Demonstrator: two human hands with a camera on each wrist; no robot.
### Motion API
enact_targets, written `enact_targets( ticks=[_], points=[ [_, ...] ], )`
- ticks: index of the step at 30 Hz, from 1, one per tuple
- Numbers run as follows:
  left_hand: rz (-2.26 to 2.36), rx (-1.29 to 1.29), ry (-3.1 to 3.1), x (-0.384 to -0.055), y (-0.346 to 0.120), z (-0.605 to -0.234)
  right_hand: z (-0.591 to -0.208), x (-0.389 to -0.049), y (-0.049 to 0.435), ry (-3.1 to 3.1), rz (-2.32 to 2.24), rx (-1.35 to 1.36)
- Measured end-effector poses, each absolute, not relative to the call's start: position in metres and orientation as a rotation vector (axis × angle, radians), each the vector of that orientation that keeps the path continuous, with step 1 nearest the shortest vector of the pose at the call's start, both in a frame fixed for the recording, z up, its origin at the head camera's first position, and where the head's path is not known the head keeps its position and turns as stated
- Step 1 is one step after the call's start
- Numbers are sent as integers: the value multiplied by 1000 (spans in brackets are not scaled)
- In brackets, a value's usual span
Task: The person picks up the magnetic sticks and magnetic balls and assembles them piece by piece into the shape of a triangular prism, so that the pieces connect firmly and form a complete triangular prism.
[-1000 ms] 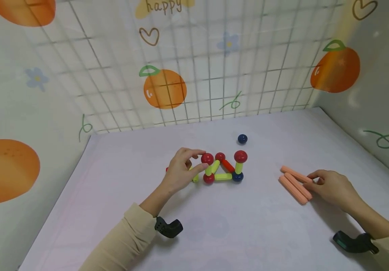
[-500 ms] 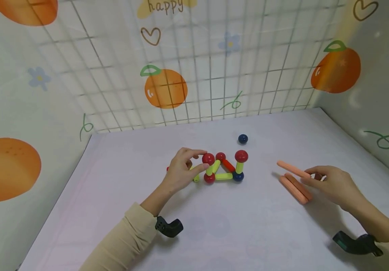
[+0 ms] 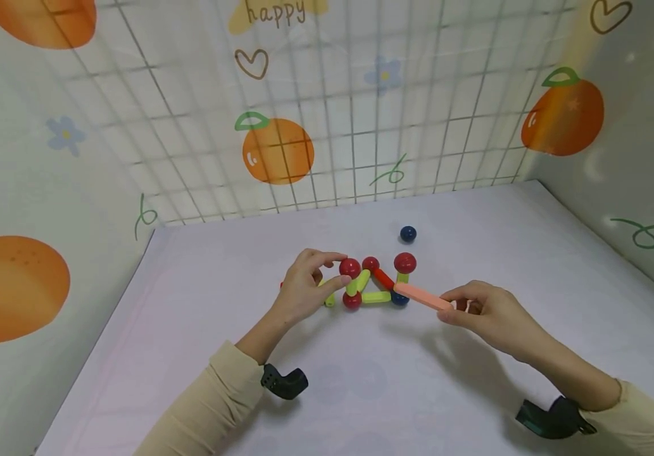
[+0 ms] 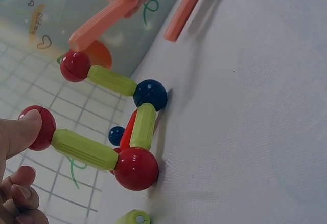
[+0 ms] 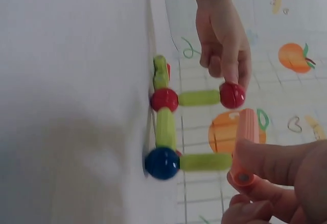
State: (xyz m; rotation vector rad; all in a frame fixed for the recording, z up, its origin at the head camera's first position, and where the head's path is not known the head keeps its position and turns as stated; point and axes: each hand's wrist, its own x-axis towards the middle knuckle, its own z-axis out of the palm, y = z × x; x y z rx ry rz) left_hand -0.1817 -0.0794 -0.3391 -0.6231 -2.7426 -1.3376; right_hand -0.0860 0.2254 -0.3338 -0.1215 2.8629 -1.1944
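Observation:
My left hand point(image 3: 306, 288) pinches a red ball point(image 3: 350, 267) between thumb and index finger. That ball tops an upright yellow-green rod point(image 4: 84, 149) standing on a lower red ball point(image 3: 352, 300). A flat triangle joins this ball, a dark blue ball point(image 3: 399, 299) and a rear red ball point(image 3: 370, 264) through rods, one of them red point(image 3: 383, 278). Over the blue ball, another upright rod point(image 5: 205, 162) carries a red ball point(image 3: 404, 263). My right hand point(image 3: 497, 316) grips an orange rod point(image 3: 422, 296) by one end. Its far end is near that raised ball; I cannot tell whether they touch.
A loose dark blue ball point(image 3: 408, 234) lies behind the structure. Yellow-green rod pieces point(image 3: 329, 299) lie partly hidden by my left hand. Another orange rod point(image 4: 182, 16) rests on the table in the left wrist view. A patterned curtain point(image 3: 332, 152) rises behind the table.
My right hand has picked up one orange rod from the group at the right and carried it left to the structure. My left hand has stayed on its red ball.

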Motion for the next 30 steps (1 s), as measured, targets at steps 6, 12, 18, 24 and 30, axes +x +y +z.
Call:
enact_targets(
  ticks=[6,12,18,24,30],
  points=[
    [-1341,-629,-2740,-182,-79,-340,-337,-98,199,2812,-1249,-121],
    [-1335,-629,-2733,-182,-80,-340,-339,-108,184,2774,-1308,-117],
    [-1335,-632,-2736,-181,-80,-340,-340,-111,180,2750,-1296,-97],
    [-1338,-631,-2733,-181,-80,-339,-341,-113,175,2737,-1314,-96],
    [-1348,-632,-2735,-181,-81,-339,-345,-113,174,2728,-1356,-105]
  ],
)
